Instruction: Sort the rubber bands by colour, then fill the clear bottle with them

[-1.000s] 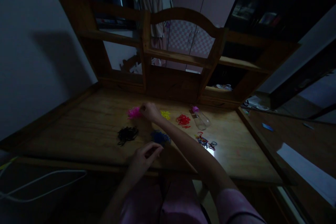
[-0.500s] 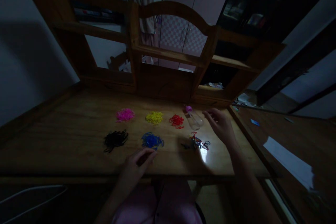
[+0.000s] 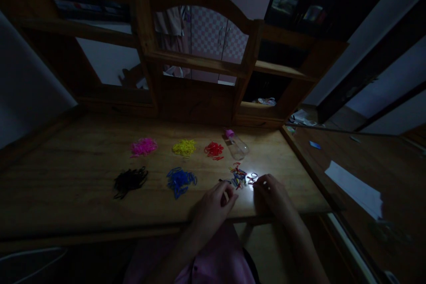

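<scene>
A mixed pile of small rubber bands (image 3: 238,176) lies near the front right of the wooden table. My left hand (image 3: 216,202) is just in front of that pile, fingers curled and thumb close to the fingertips; what it holds, if anything, is too small to see. At the pile's right edge my right hand (image 3: 274,193) is pinched, its fingertips down among loose bands. Sorted bands lie in heaps: black (image 3: 129,181), blue (image 3: 180,181), pink (image 3: 143,146), yellow (image 3: 184,147) and red (image 3: 214,149). Behind the mixed pile a clear bottle (image 3: 240,148) with a pink top lies on its side.
A wooden shelf unit (image 3: 196,64) rises along the table's (image 3: 76,159) back edge. To the right, a lower brown surface holds a white paper sheet (image 3: 355,188) and a small blue packet (image 3: 314,145). A bright light patch falls beside the mixed pile.
My left hand has moved right, from the blue heap to the mixed pile. My right hand has come down from beside the bottle to the mixed pile's right edge. The view has shifted slightly.
</scene>
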`<action>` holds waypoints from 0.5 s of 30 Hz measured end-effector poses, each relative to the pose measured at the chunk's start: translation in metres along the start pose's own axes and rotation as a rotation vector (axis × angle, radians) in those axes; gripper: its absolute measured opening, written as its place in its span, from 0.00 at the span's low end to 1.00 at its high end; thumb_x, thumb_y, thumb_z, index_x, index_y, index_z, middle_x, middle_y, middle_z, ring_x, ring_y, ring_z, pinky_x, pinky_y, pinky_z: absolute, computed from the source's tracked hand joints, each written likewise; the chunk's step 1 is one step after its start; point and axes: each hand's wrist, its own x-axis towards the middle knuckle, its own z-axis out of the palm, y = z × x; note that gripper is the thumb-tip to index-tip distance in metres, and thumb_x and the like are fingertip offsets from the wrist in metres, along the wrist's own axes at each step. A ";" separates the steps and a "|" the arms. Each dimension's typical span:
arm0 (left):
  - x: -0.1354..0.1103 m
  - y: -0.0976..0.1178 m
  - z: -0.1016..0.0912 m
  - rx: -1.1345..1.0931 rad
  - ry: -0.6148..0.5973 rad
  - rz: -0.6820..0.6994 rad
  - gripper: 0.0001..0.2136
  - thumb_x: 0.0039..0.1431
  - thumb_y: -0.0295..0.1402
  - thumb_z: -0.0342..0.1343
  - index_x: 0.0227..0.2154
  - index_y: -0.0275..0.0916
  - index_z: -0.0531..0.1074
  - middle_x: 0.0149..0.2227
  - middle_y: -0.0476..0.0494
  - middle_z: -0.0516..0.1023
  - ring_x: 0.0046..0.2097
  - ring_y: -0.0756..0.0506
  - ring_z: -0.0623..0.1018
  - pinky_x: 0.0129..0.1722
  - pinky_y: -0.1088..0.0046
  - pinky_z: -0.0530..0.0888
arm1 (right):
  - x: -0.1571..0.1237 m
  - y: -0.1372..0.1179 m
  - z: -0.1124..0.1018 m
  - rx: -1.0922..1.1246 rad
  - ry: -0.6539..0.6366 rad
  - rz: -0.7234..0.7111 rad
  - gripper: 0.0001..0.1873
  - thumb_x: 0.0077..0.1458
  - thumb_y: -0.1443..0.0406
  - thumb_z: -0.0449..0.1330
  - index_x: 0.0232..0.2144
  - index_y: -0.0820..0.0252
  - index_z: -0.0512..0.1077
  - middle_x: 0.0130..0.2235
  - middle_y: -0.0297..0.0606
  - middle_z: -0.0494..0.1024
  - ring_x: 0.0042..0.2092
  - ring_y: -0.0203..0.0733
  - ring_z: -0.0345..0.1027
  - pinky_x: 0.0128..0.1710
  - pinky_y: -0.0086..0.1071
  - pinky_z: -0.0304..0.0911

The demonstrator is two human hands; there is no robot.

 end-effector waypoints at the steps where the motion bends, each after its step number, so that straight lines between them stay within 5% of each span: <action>1: 0.003 -0.001 0.004 0.003 0.004 0.011 0.06 0.59 0.36 0.54 0.30 0.41 0.68 0.29 0.50 0.73 0.29 0.50 0.71 0.30 0.74 0.66 | 0.000 0.000 0.001 -0.028 0.005 0.007 0.06 0.60 0.61 0.54 0.33 0.56 0.68 0.36 0.39 0.73 0.37 0.44 0.69 0.37 0.36 0.64; 11: 0.012 0.010 0.020 -0.274 -0.020 0.020 0.09 0.58 0.37 0.57 0.41 0.42 0.73 0.41 0.45 0.77 0.37 0.48 0.76 0.36 0.75 0.72 | -0.022 -0.035 0.000 0.020 0.019 -0.031 0.04 0.61 0.66 0.51 0.35 0.55 0.65 0.36 0.37 0.70 0.33 0.40 0.67 0.32 0.32 0.63; 15: 0.014 0.008 0.023 -0.294 -0.006 0.027 0.06 0.57 0.33 0.57 0.37 0.43 0.77 0.40 0.47 0.78 0.42 0.47 0.77 0.42 0.74 0.72 | -0.024 -0.047 0.009 0.046 0.023 -0.090 0.04 0.62 0.66 0.50 0.35 0.56 0.64 0.38 0.38 0.69 0.37 0.41 0.67 0.34 0.32 0.63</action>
